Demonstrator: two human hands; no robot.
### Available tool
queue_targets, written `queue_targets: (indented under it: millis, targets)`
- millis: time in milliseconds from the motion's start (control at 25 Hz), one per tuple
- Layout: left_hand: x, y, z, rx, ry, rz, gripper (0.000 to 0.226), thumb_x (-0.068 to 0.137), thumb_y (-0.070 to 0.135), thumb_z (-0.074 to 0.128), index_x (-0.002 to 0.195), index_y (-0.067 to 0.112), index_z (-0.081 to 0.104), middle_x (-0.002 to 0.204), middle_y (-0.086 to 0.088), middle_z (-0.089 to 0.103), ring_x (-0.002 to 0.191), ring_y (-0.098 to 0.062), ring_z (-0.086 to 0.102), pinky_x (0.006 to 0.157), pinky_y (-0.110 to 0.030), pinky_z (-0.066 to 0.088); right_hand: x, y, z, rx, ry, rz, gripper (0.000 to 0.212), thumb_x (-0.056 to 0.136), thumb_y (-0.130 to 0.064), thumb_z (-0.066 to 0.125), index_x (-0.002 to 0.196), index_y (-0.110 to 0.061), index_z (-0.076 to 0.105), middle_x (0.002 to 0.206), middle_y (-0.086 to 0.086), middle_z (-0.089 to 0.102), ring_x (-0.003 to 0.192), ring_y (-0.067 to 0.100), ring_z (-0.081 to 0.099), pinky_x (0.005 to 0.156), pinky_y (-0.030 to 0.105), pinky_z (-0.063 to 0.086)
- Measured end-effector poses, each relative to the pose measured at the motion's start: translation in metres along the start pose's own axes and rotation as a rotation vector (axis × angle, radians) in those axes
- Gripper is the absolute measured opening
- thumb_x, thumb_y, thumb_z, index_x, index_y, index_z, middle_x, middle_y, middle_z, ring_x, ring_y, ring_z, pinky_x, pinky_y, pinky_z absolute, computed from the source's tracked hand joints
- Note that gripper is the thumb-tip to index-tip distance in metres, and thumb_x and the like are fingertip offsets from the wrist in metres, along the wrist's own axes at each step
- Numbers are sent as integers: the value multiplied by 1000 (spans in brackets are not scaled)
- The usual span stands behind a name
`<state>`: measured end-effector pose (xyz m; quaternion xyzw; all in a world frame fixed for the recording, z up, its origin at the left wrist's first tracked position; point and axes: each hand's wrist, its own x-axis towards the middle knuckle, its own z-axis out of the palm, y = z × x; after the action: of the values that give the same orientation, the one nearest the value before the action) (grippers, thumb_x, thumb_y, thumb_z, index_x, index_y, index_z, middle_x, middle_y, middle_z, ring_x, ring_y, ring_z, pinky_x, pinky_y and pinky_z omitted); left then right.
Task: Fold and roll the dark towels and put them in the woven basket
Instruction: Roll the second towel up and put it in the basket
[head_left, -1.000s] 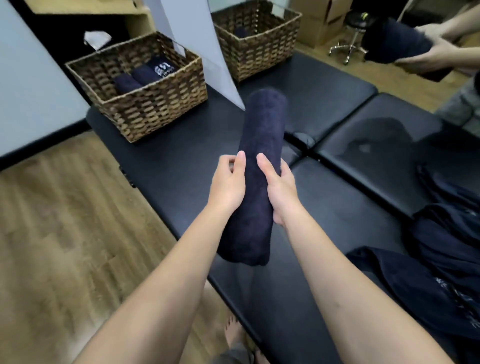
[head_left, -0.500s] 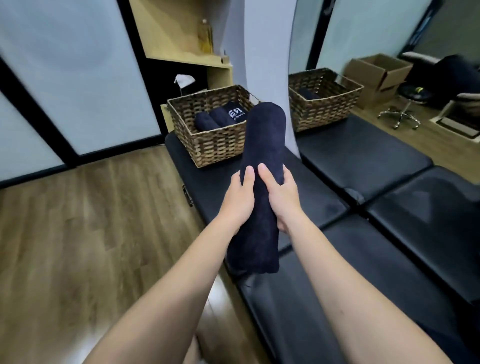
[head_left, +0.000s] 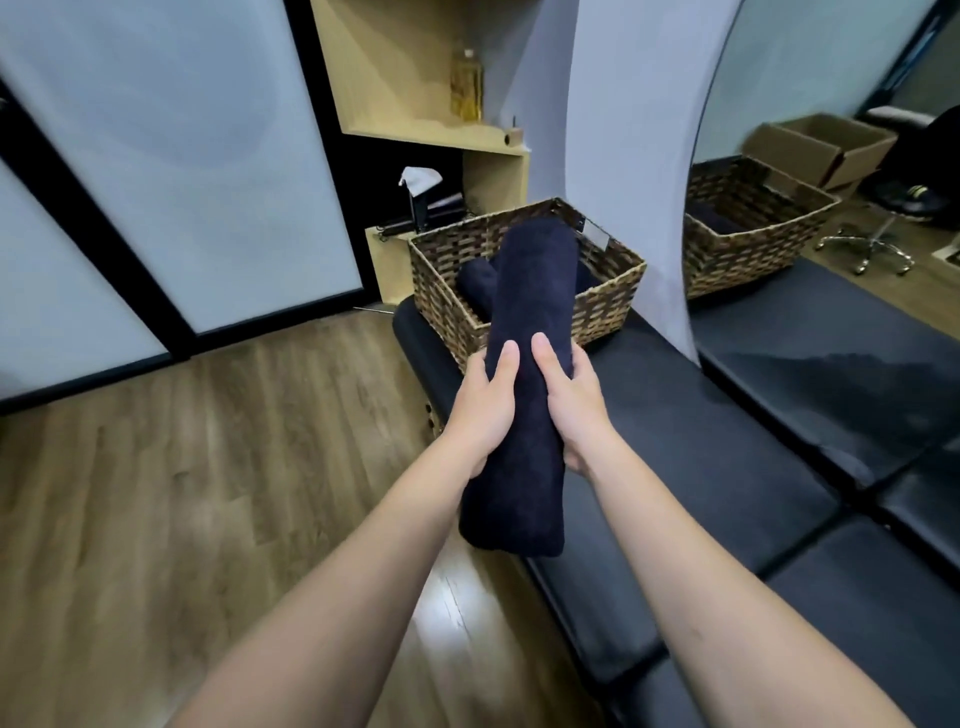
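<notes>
one rolled dark towel (head_left: 524, 384) is finished, clamped between the fingers of the left hand (head_left: 485, 410) and right hand (head_left: 571, 405), held just before the woven basket (head_left: 597, 306), where at least one roll, perhaps more, already lies; placing remains.

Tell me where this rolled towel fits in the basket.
The woven basket already holds a rolled towel along its left wall. The held towel, gripped by left hand and right hand, hides the middle; the right side probably has room.
</notes>
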<state>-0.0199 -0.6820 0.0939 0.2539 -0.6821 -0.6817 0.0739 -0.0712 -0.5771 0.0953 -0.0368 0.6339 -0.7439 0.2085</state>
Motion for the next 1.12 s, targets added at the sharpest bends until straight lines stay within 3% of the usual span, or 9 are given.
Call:
queue_targets:
  millis: [80,200,400,520,640,800,1000,1080,1120]
  targets:
    - [25,6,-16,-31,6,-7,59,85,73,52,125,30,56,118,10,68,104,-8,68,91,-34,56,22,-4,12,-18,-37,7,78,71,-63,78,139,-33,54,126,-9,70,114,14,68,100,45,54]
    - [76,18,-33,-30,34,34,47,86,66,62,114,29,62,107,9,72,96,-6,71,80,-26,56,73,-14,26,-33,-37,-16,88,67,-61,83,142,-30,51,128,-6,69,116,16,67,101,45,54]
    - [172,43,-44,-32,60,101,34,92,55,63,122,44,50,96,3,65,77,-9,68,55,-21,49,175,-34,42,-186,-6,-114,102,62,-66,82,149,-30,43,139,-7,60,123,13,61,105,41,50]
    - [235,60,-47,-37,70,71,36,95,48,63,127,44,49,97,0,67,76,-12,69,55,-25,50,242,-49,51,-330,4,-152,98,68,-67,79,150,-32,41,142,-11,57,125,8,57,106,34,48]
    - [290,75,-44,-39,97,50,32,96,45,63,126,42,51,101,0,65,67,-9,60,48,-19,45,304,-63,55,-397,-19,-182,97,71,-65,79,151,-30,39,143,-11,55,128,7,54,109,34,45]
    - [350,95,-39,-51,99,20,32,98,41,61,128,41,52,110,1,64,86,-14,66,59,-28,51,366,-77,57,-481,-12,-234,99,67,-71,77,150,-35,37,142,-19,53,126,0,53,108,32,45]
    - [402,113,-37,-155,59,-13,25,102,33,57,124,44,52,121,0,67,98,-21,70,59,-38,61,420,-85,62,-559,28,-301,100,66,-75,74,151,-39,33,143,-22,51,128,1,51,108,35,45]
    - [415,117,-39,-186,39,-80,22,102,46,52,123,40,55,124,2,68,104,-25,72,74,-50,63,430,-83,64,-615,39,-314,102,68,-76,73,152,-40,28,148,-21,47,132,3,49,108,36,44]
    - [423,119,-42,-166,17,-123,32,100,56,50,125,37,56,125,2,67,105,-26,71,77,-51,62,434,-79,64,-646,47,-314,103,69,-75,72,153,-40,26,150,-20,45,134,4,47,109,36,44]
